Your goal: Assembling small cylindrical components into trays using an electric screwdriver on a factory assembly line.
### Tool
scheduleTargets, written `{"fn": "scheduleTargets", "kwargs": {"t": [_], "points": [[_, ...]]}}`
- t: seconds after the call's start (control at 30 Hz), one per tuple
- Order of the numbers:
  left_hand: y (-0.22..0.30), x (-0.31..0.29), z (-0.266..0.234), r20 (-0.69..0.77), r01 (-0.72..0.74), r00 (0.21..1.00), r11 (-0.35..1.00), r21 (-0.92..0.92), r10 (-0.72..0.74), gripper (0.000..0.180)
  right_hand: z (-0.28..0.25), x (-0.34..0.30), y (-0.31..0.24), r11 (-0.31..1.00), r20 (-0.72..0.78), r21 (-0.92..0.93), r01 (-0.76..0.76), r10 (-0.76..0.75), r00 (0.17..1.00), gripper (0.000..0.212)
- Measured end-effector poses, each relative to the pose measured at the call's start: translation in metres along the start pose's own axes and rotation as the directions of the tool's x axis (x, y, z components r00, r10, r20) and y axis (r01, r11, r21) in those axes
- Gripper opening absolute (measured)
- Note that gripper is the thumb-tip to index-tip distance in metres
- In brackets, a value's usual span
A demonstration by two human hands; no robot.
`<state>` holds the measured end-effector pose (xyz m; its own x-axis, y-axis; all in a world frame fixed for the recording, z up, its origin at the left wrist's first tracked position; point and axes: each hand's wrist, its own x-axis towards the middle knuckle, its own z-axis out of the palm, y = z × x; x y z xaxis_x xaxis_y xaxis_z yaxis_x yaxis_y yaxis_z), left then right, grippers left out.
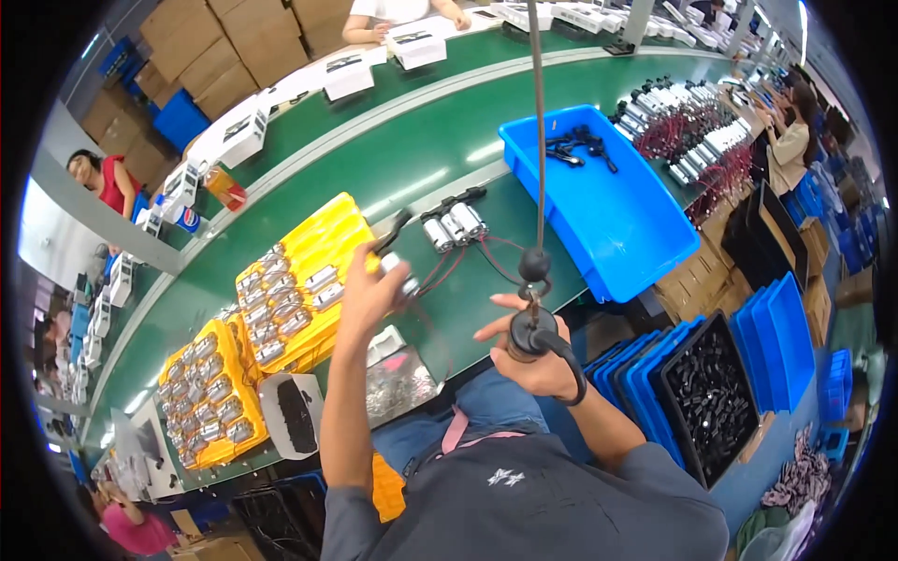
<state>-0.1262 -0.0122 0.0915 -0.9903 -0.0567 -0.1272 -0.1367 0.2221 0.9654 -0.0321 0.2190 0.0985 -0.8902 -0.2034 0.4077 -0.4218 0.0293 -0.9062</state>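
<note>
My left hand (372,285) is closed around a small silver motor (402,276), slightly blurred; a black part sticks up beyond the fingers. My right hand (531,360) grips a dark power screwdriver (531,332) that hangs from above, with some fingers stretched out past its body. Just beyond my hands, a group of silver motors (454,226) with black ends and red and black wires lies on the green bench. Left of my left hand, a yellow tray (341,224) carries several silver motors, and a second yellow tray (248,397) with more stands nearer the left.
A blue bin (627,238) with black parts stands to the right. A white container (309,444) of dark small parts and a clear bag (398,383) of small metal pieces lie near me. Stacked bins, one with black parts (706,402), stand lower right. Other people work nearby.
</note>
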Motion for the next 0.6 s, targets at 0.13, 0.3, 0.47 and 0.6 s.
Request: {"fn": "scheduleTargets", "kwargs": {"t": [0.13,0.3,0.47,0.6], "points": [[-0.013,0.077,0.038,0.03,0.041,0.999,0.995,0.089,-0.044,0.056,0.012,-0.018,-0.01,0.99,0.045,0.099,-0.104,0.1,0.994,0.053],[-0.042,0.137,0.071,0.121,0.008,0.991,0.93,0.367,-0.057,0.035,0.011,-0.032,-0.022,0.995,0.037,0.086,-0.049,0.046,0.998,0.061],[-0.062,0.144,0.081,0.095,-0.014,0.995,0.871,0.492,-0.038,0.04,0.014,-0.028,-0.026,0.979,-0.025,0.185,-0.083,0.089,0.996,0.063],[-0.074,0.123,0.071,-0.054,-0.237,0.932,0.717,0.656,0.358,0.052,0.014,-0.026,-0.019,0.988,0.012,0.138,-0.068,0.067,0.998,0.062]]}}
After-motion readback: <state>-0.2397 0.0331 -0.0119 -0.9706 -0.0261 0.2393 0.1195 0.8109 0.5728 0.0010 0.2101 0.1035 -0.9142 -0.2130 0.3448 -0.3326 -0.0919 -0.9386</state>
